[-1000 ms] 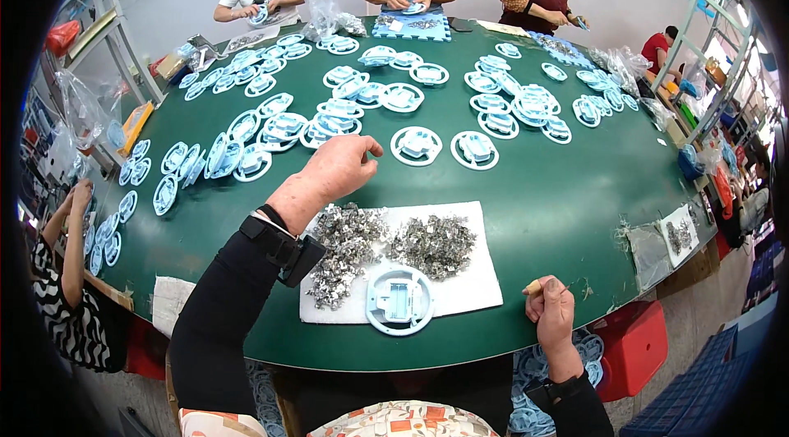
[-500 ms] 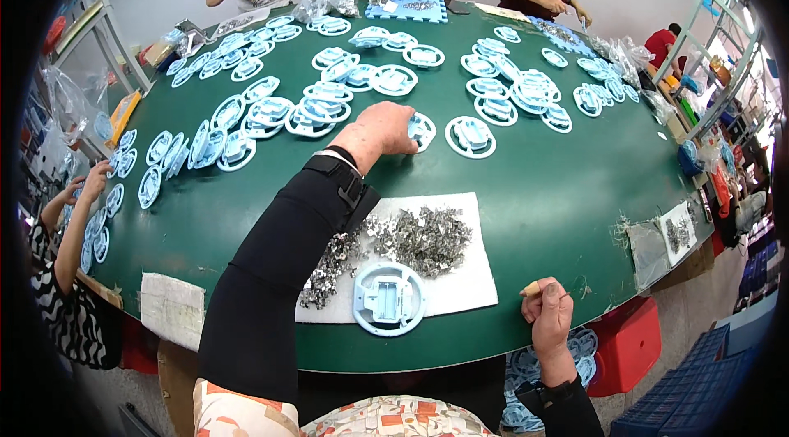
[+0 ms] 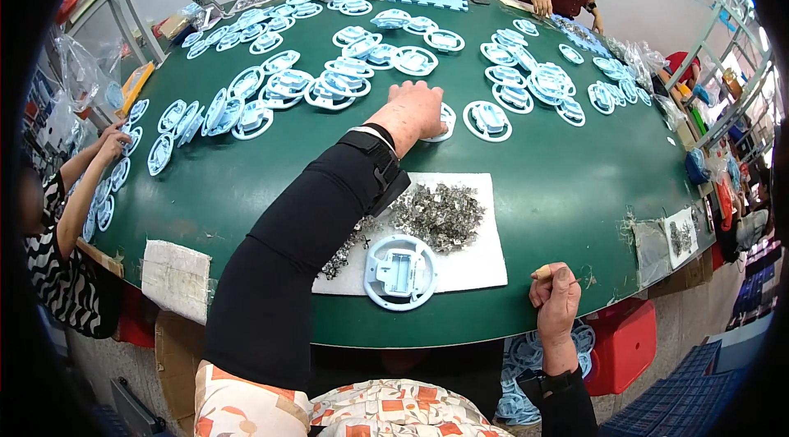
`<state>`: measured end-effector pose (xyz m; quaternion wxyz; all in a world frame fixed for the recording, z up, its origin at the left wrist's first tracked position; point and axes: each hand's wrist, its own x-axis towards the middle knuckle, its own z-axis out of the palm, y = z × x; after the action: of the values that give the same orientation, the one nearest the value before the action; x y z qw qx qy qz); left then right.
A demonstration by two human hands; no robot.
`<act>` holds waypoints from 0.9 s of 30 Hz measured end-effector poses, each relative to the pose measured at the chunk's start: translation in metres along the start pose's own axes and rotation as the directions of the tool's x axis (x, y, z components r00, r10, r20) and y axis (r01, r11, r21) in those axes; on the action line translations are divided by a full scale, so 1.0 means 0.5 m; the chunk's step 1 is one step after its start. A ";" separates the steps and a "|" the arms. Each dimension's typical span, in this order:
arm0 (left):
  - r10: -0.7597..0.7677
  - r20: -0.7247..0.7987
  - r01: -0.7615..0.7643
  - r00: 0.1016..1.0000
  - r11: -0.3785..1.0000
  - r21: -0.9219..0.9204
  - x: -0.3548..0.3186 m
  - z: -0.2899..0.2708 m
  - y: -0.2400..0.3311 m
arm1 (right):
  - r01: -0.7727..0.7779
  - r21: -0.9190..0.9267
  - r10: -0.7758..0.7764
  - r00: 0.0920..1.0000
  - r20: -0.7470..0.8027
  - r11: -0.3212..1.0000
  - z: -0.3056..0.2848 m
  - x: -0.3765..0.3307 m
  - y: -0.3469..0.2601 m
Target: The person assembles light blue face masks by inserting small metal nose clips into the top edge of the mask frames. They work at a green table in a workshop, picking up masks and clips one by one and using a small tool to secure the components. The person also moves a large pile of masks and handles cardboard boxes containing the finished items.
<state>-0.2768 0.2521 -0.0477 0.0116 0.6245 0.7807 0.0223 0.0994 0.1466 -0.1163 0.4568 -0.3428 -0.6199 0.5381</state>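
Observation:
My left hand (image 3: 416, 115) reaches out over the green table with its fingers curled down on a light-blue plastic ring part (image 3: 448, 120). The hand covers most of that part, and its fingertips are hidden. Close to me, another round light-blue part (image 3: 400, 272) with a boxy centre lies face up on a white foam sheet (image 3: 485, 269). Behind it, small metal clips (image 3: 440, 215) form a pile on the sheet. My right hand (image 3: 557, 301) is closed at the table's front edge, a tan cover on one fingertip; whatever it may hold is hidden.
Many light-blue parts (image 3: 333, 88) lie in clusters across the table (image 3: 575, 190). Co-workers sit at the far side, and another person's hands (image 3: 111, 145) are at the left edge. A red stool (image 3: 622, 347) and more blue parts (image 3: 522, 388) are below the front right edge.
My left hand has moved slightly right, further over the blue ring part. The whole view has shifted a little. My right hand stays closed near the front edge.

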 end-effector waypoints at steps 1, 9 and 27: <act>0.051 -0.005 -0.051 0.999 0.998 -0.019 -0.016 -0.011 0.002 | 0.009 -0.010 -0.009 1.000 0.003 1.000 0.005 -0.001 -0.002; 0.488 0.113 -0.426 0.866 0.835 -0.348 -0.311 -0.144 0.036 | -0.006 0.019 0.006 1.000 0.016 1.000 -0.016 -0.011 0.001; 0.065 -0.456 -0.277 0.888 0.867 -0.415 -0.607 0.034 0.087 | -0.320 0.071 0.292 0.919 0.264 0.945 0.179 -0.065 -0.110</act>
<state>-0.1669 -0.0341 -0.0654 -0.0111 0.6508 0.6750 0.3474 0.0304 0.0750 -0.0689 0.3036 -0.3387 -0.5800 0.6758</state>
